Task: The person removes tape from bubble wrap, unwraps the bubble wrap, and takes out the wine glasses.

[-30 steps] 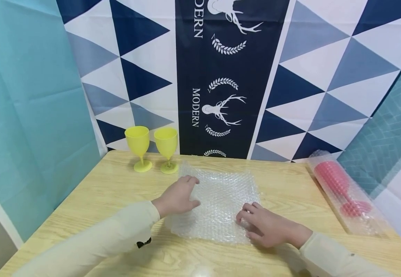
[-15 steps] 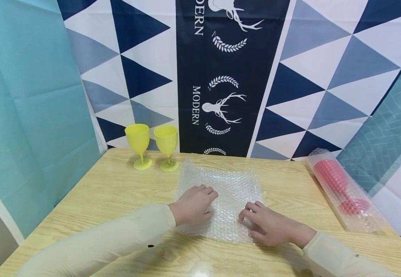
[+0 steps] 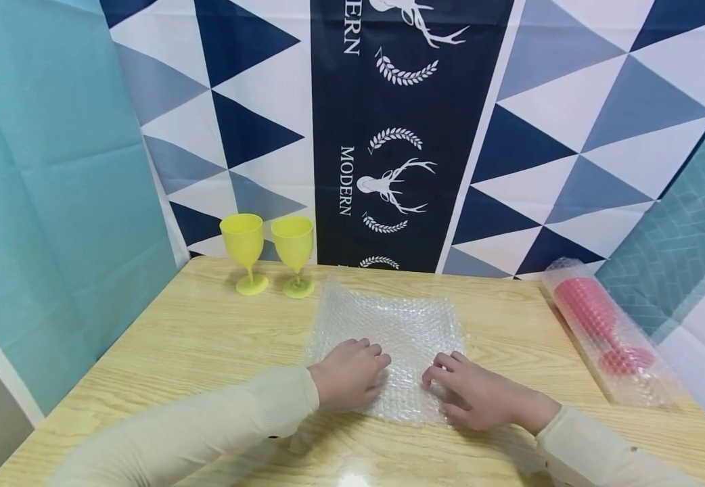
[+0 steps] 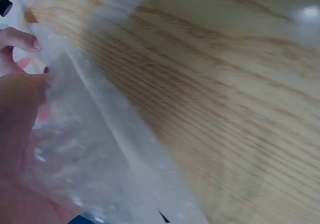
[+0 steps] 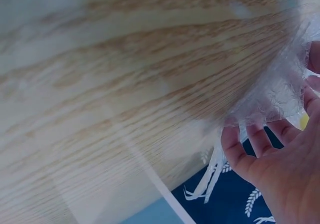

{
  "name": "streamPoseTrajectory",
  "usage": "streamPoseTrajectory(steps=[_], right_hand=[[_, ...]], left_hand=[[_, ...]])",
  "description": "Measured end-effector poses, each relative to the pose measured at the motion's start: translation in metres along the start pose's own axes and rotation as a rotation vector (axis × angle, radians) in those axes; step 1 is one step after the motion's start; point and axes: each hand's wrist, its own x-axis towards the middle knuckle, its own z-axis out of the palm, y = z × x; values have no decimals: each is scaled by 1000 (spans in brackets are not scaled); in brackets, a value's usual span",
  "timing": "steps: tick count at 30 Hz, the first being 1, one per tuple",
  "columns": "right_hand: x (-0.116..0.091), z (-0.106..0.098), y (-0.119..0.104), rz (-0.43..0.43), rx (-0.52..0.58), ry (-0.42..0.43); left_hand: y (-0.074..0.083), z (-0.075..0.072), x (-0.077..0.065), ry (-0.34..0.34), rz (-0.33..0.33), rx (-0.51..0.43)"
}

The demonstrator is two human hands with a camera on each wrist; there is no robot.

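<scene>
A sheet of clear bubble wrap (image 3: 398, 321) lies on the wooden table in the head view. My left hand (image 3: 351, 375) rests on its near left part, fingers loosely bent, palm down. In the left wrist view, the thumb of my left hand (image 4: 20, 108) touches the wrap beside the sheet's edge. On the near right side of the sheet, my right hand (image 3: 477, 392) rests with relaxed, spread fingers. The right wrist view shows the fingertips of my right hand (image 5: 280, 169) along the sheet's edge.
Two yellow plastic goblets, a left one (image 3: 243, 243) and a right one (image 3: 293, 243), stand upright at the back left. A red goblet rolled in bubble wrap (image 3: 590, 311) lies at the right table edge. Patterned cloth (image 3: 255, 95) hangs behind the wooden table (image 3: 224, 338).
My left hand has moved right and toward the near edge across the bubble wrap. The right hand stays at nearly the same spot. The goblets have not moved.
</scene>
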Motion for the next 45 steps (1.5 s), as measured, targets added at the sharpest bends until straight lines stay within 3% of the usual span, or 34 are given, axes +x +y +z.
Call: streamPoseTrajectory(steps=[6,14,21,34,45], right_hand=[[0,-1,0,1,4,-2],[-1,-1,0,-2,18,-13],[-2,-1,2,11,23,-11],[0,3,-2,24,24,12],[-1,0,-2,-1,12,78]], left_hand=[[-9,8,-8,-49,-29,-14],[-31,21,-22,-3,39,13],[-47,28,-35,34,82,-54],[-52,30,-55,54,116,-130],[-53,31,-50,24,125,-140]])
